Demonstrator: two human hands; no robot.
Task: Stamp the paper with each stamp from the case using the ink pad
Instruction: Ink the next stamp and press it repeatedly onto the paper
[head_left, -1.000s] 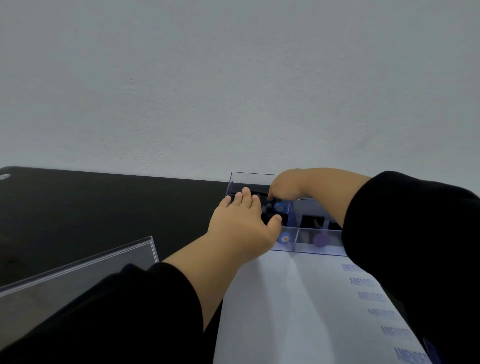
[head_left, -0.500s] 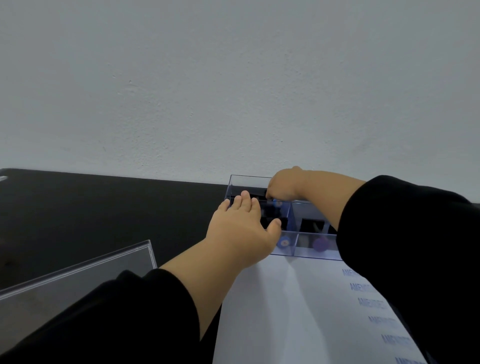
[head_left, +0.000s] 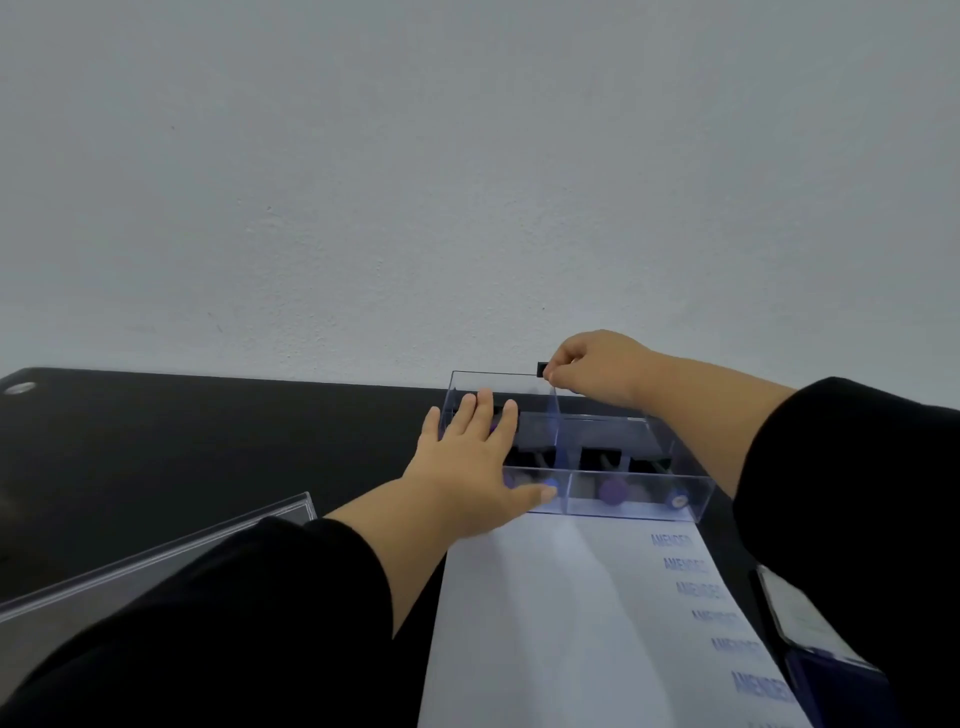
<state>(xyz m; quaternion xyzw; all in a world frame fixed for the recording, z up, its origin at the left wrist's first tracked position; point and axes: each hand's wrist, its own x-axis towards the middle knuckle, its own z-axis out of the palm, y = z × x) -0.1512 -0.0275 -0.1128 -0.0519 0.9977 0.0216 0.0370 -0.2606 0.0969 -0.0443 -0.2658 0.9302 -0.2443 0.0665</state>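
Six blue "AMENDED" marks (head_left: 696, 590) ran down the paper (head_left: 561, 623) at its 3 o'clock edge, so one stamp's share looked done. The right hand (head_left: 597, 371) pinched a small black stamp (head_left: 542, 370) just above the clear case (head_left: 639, 506), at the case's 12 o'clock rim. The left hand (head_left: 475, 457) lay flat, fingers straight, steadying the case's 9 o'clock end. Several stamps with purple knobs (head_left: 614, 491) sat in the case, probably unused. Inking and pressing were judged still to come; the ink pad could not be identified with certainty.
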